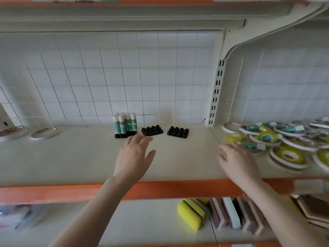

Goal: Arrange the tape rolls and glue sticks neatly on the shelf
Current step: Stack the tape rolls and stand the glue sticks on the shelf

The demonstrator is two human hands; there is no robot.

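- My left hand (133,155) hovers flat, empty, near the glue sticks (125,124) standing in their holder at the shelf's (80,157) back edge.
- My right hand (238,162), fingers spread and seemingly empty, reaches for the jumbled tape rolls (286,154) at the right end.

You find no text you can read here. The white-capped glue sticks with teal labels (125,123) carry a small red mark near the top of each label, but it is too small and blurred to make out. The flat white tape rolls with printed red-and-brown faces (44,133) show a pattern only, with no letters or numbers you can tell.
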